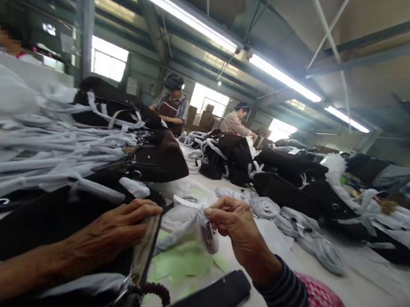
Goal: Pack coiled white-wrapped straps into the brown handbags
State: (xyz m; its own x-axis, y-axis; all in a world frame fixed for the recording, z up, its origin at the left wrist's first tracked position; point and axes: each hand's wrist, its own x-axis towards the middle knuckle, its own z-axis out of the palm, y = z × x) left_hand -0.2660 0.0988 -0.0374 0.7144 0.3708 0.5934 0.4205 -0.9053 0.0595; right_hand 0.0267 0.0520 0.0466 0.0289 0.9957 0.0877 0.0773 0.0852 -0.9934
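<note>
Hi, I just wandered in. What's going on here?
Someone is handling a black bag at a cluttered table. Their left hand rests on the black bag, by its edge, while the right hand pinches a white-wrapped strip above some green sheets. White coils and more black bags lie beyond, and two other people stand farther back.

There are two hands, three co-workers, four tube lights and many bags.
</note>
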